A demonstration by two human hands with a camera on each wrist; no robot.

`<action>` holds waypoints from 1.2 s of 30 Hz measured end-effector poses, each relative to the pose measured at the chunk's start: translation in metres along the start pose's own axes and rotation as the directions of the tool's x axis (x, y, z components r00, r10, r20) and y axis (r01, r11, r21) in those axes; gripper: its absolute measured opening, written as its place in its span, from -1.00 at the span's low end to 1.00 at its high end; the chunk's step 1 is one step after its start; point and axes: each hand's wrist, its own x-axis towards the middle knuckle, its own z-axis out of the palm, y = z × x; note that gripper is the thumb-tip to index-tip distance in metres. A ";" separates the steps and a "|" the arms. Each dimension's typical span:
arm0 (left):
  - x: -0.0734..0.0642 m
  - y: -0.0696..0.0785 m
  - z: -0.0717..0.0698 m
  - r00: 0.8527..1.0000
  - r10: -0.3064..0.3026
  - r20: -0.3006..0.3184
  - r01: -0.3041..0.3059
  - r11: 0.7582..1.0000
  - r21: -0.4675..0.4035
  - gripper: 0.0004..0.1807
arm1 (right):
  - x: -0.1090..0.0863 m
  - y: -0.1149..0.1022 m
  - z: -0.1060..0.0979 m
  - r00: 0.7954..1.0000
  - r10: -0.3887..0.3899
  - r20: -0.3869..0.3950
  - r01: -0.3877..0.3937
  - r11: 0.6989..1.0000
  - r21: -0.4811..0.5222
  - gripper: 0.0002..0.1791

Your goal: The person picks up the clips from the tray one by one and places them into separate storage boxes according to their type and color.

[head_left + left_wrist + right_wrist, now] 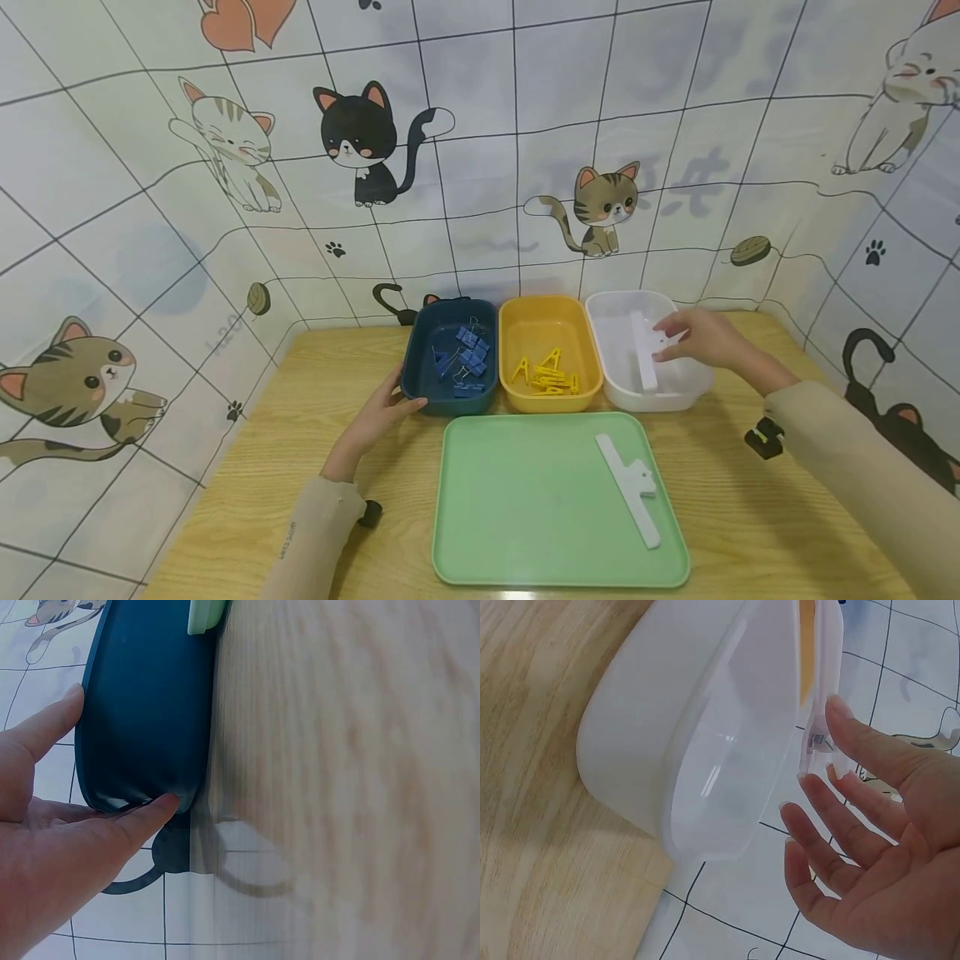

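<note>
My right hand [697, 337] is over the white bin [686, 398] and pinches a long white bag clip [642, 354] by its grip tab. In the right wrist view the bag clip [821, 727] sits between thumb and fingertips, above the bin's rim. My left hand [377, 421] rests against the left side of the dark blue bin [431, 406], thumb and fingers extended along its wall. Another white bag clip [628, 492] lies at a slant on the right part of the green tray [525, 508].
Several blue binder clips [472, 358] lie in the dark blue bin. The yellow bin [551, 312], in the middle of the row, holds several small yellow clips [551, 379]. All three bins stand on the wooden table [255, 492], behind the tray and before the cat-patterned wall [487, 108].
</note>
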 end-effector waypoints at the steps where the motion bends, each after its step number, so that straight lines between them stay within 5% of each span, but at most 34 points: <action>1: 0.000 0.000 0.000 1.000 0.004 0.001 -0.004 1.000 -0.002 0.00 | 0.002 0.001 0.000 1.000 0.000 0.001 0.000 1.000 0.001 -0.38; 16: -0.001 0.001 0.000 1.000 0.013 0.004 -0.013 1.000 0.018 -0.02 | 0.019 0.008 -0.003 0.994 0.095 0.062 -0.094 0.995 -0.022 -0.34; 36: -0.002 0.002 0.001 1.000 0.012 0.003 -0.012 1.000 0.024 -0.01 | 0.041 0.016 0.004 0.987 0.117 0.106 -0.114 0.993 -0.034 -0.37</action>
